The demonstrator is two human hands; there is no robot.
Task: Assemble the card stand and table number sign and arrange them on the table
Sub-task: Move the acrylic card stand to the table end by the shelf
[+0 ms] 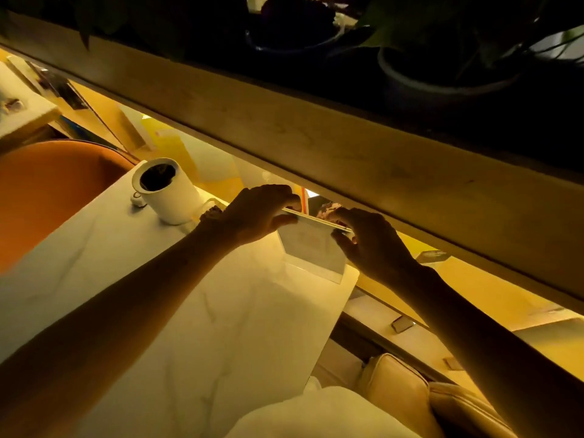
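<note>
1. Nearest, one pale cushion (319,415) sits at the table's near edge, with a tan seat (410,387) to its right.
2. One white marble table (196,311) runs away from us; two bare forearms cross it.
3. At the far right corner stands one clear card stand (311,251), upright between the hands.
4. Left hand (256,213) pinches its top left edge; right hand (369,238) pinches the top right.
5. Far left, one white cup (166,189).
6. Beyond, two dark plant pots (442,77) on a wooden ledge (284,128).

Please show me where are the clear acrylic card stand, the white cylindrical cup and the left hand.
Clear acrylic card stand (311,249): head view, on its front panel.
White cylindrical cup (172,200): head view, on its side wall.
Left hand (257,213): head view, on its back.
</note>
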